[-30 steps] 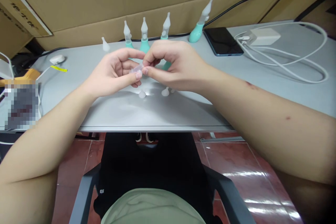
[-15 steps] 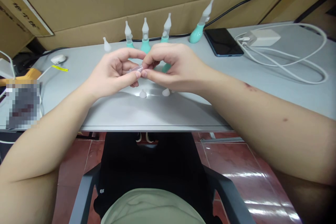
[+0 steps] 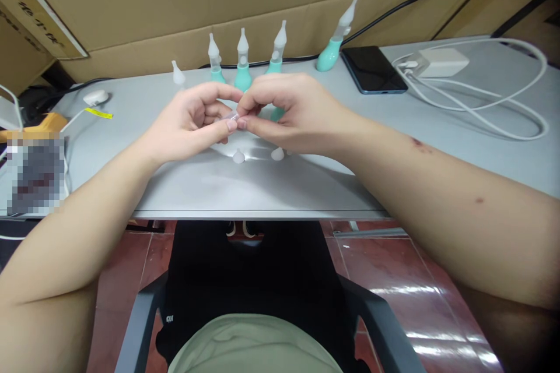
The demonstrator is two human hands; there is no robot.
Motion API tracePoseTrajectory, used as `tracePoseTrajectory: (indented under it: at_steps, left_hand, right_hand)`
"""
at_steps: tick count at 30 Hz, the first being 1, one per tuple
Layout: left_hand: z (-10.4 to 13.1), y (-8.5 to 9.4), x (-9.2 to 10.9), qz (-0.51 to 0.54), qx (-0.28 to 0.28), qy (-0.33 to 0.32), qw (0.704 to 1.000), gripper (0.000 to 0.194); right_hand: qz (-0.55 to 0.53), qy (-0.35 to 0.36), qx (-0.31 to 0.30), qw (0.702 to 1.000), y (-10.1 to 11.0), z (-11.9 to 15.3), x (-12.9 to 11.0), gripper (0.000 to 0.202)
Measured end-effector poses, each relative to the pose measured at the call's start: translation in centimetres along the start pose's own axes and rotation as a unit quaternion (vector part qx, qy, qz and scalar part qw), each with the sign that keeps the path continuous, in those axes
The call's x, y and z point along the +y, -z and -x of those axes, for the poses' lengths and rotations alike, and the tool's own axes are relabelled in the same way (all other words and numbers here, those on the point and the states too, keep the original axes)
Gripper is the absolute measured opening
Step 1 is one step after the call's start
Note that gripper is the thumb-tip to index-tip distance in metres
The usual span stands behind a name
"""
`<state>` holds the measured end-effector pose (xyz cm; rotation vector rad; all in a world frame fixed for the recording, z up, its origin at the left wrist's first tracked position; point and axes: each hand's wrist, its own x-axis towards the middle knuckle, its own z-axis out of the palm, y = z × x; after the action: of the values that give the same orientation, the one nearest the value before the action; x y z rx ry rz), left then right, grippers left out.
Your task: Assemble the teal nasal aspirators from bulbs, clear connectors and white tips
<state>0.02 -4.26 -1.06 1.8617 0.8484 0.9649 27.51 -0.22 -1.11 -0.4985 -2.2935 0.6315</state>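
A small clear plastic piece [image 3: 231,117] is pinched between the fingertips of my left hand [image 3: 195,119] and my right hand [image 3: 286,111], which meet over the grey table [image 3: 262,192]. Behind the hands, teal bulbs with clear tubes and white tips stand in a row: a left one [image 3: 214,61], a middle one [image 3: 242,61] and a right one [image 3: 278,52]. Another teal bulb [image 3: 329,55] leans farther right. One loose white tip [image 3: 178,73] stands at the back left. Two small white pieces [image 3: 238,156] [image 3: 277,154] lie in front of the hands.
A dark phone [image 3: 374,70] lies at the back right beside a white charger [image 3: 441,63] with a looped cable. At the left are a white round device [image 3: 96,98], a yellow tag [image 3: 99,113] and an orange object [image 3: 52,123]. Cardboard [image 3: 144,6] stands along the back.
The clear piece shows less between my fingertips and its angle has turned slightly. Both hands stay nearly in place, still pinching.
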Motion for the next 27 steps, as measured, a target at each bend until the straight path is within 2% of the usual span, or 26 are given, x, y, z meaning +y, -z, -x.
tracePoseTrajectory:
  at_steps: [10, 17, 23, 27]
  left_hand:
    - [0.11, 0.18, -0.18, 0.006, -0.008, -0.006, 1.000, 0.047]
    - [0.03, 0.21, -0.33, -0.012, -0.018, 0.009, 1.000, 0.052]
    - [0.09, 0.10, -0.10, -0.053, -0.021, -0.017, 0.998, 0.033]
    - [-0.02, 0.24, -0.64, -0.044, -0.024, -0.044, 0.998, 0.026]
  right_hand:
    - [-0.002, 0.008, -0.002, 1.000, -0.01, 0.04, 0.18, 0.012]
    - [-0.005, -0.007, -0.020, 1.000, 0.19, 0.07, 0.12, 0.017]
    - [0.002, -0.012, -0.021, 1.000, 0.25, 0.18, 0.31, 0.024]
    - [0.016, 0.009, -0.020, 1.000, 0.25, 0.23, 0.51, 0.018]
